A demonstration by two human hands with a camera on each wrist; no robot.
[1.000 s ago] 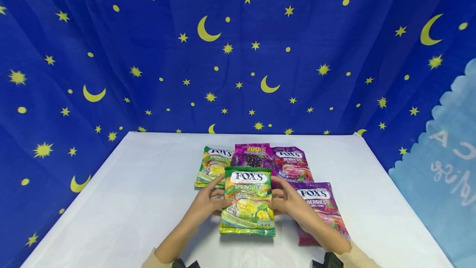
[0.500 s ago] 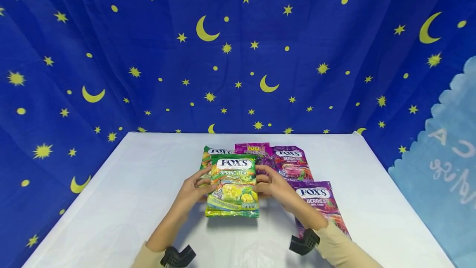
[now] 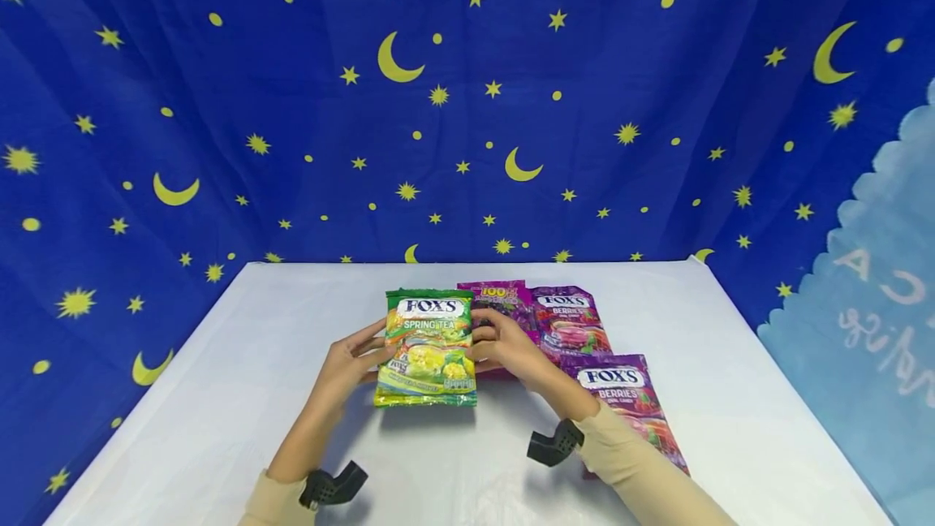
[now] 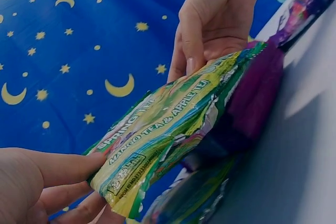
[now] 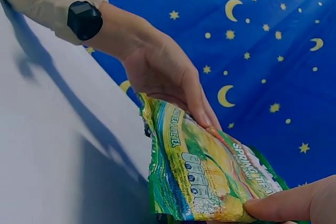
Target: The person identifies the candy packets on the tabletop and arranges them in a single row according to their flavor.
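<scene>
A green and yellow FOX'S Spring Tea candy bag [image 3: 427, 351] is held up off the white table, its printed front toward the head camera. My left hand [image 3: 345, 370] pinches its left edge, thumb [image 4: 73, 167] on the front and fingers behind. On the opposite edge my right hand [image 3: 511, 351] grips it the same way, its thumb [image 5: 289, 203] lying on the front. Beneath the held bag, the left wrist view shows part of another greenish bag [image 4: 191, 198], blurred; in the head view it is hidden.
Behind and right of the held bag lie a magenta candy bag [image 3: 504, 299] and a purple FOX'S Berries bag [image 3: 570, 323]. Another Berries bag [image 3: 621, 396] lies nearer, beside my right forearm. A blue star-and-moon cloth [image 3: 467, 120] hangs behind the white table [image 3: 241, 396].
Both hands have carried the Spring Tea bag leftward and away from me. It now covers the other Spring Tea bag that showed at the back left earlier.
</scene>
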